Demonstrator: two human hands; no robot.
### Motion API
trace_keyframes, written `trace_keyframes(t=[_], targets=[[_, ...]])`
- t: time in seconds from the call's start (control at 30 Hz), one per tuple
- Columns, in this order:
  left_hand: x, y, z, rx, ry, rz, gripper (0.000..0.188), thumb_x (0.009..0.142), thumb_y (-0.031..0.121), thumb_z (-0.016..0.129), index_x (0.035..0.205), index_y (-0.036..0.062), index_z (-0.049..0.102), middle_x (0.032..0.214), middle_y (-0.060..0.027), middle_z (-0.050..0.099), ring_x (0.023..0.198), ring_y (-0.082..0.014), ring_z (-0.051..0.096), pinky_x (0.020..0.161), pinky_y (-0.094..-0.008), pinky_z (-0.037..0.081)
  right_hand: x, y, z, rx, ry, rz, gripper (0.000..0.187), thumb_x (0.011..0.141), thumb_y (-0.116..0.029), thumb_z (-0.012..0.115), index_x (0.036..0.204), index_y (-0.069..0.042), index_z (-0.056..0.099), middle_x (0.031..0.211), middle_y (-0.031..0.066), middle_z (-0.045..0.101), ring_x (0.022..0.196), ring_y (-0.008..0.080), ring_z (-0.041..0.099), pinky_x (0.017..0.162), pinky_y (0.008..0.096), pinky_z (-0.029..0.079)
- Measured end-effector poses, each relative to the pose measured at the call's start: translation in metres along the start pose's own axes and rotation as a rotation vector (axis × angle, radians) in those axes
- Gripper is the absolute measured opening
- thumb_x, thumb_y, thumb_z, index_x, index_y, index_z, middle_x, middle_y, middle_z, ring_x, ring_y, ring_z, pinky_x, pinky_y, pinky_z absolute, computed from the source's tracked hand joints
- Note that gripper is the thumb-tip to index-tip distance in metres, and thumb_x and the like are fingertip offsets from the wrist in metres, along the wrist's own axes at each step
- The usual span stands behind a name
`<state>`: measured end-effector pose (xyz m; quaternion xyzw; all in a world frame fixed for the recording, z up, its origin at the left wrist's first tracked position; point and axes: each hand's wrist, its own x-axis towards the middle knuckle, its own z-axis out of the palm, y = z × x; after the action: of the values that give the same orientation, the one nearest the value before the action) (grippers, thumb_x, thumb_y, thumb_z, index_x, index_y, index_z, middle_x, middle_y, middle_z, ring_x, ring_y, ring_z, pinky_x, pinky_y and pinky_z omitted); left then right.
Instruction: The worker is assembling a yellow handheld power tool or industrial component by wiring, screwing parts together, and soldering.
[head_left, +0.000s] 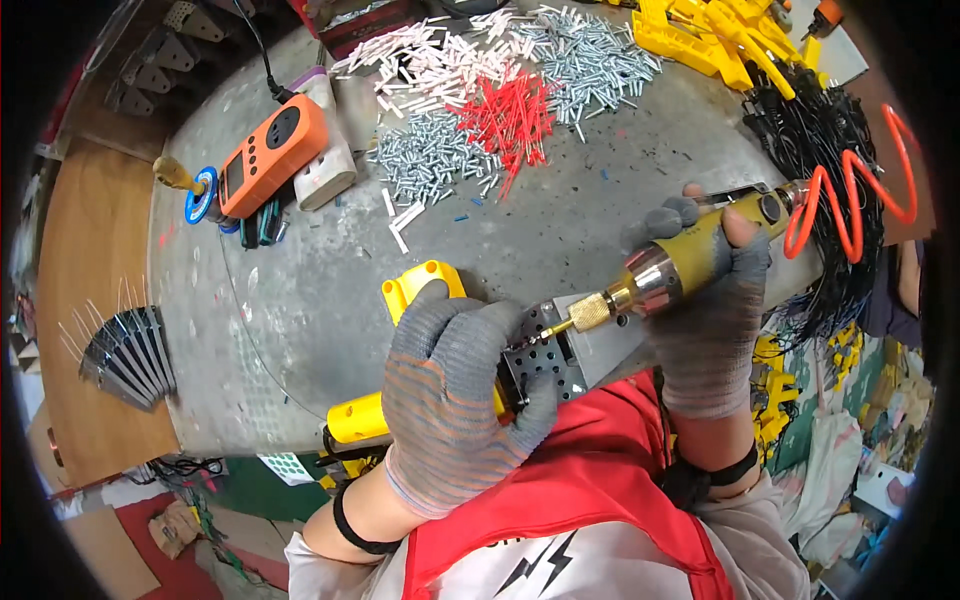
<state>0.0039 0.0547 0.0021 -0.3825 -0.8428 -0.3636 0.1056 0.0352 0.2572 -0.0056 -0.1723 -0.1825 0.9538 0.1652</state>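
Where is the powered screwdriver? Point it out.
Right of centre in the head view, the powered screwdriver is gripped by the right hand, its bit pointing left toward the left hand.

Free tabletop (310, 270) left; power driver (692, 262) blocks right

A grey table (330, 250) carries 2 heaps of screws (590, 65), 1 of white tubes (440, 60) and 1 of red sticks (508, 115) at its far middle. An orange meter (272, 155), a white power strip (328, 175) and a blue spool (201, 197) lie left; yellow plastic parts (690, 45) and black cables (815, 130) lie far right.
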Motion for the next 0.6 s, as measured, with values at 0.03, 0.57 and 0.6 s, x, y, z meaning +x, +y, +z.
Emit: trace_keyframes(t=[0.03,0.57,0.6], targets=[[0.0004,-0.0001,-0.0004,0.003,-0.002,0.013,0.055,0.059,0.005,0.072,0.109,0.0054,0.05,0.084,-0.0112,0.059,0.086,-0.034,0.056,0.077,-0.0438,0.047,-0.0001,-0.0013,-0.0011,0.0,-0.026,-0.013,0.037,0.087,-0.024,0.063,0.116,-0.004,0.052,0.094,0.0047,0.057,0.092,0.0191,0.057,0.085,0.036,0.049],[0.0008,0.004,0.0016,-0.02,-0.051,-0.068,0.054,0.061,0.003,0.072,0.109,0.0065,0.05,0.081,-0.0126,0.059,0.078,-0.0333,0.057,0.079,-0.0423,0.048,-0.0045,0.0059,-0.0062,0.021,0.008,-0.069,0.036,0.087,-0.033,0.065,0.11,-0.007,0.053,0.087,0.0015,0.057,0.085,0.0204,0.059,0.088,0.0412,0.049],[-0.0003,0.0037,0.0025,-0.042,-0.035,-0.072,0.057,0.061,0.002,0.072,0.113,0.0058,0.049,0.084,-0.0132,0.06,0.08,-0.0327,0.058,0.083,-0.0415,0.048,-0.0044,0.0071,-0.009,0.004,0.017,-0.046,0.036,0.087,-0.034,0.064,0.11,-0.008,0.053,0.088,0.0016,0.058,0.087,0.0208,0.06,0.088,0.0411,0.049]])
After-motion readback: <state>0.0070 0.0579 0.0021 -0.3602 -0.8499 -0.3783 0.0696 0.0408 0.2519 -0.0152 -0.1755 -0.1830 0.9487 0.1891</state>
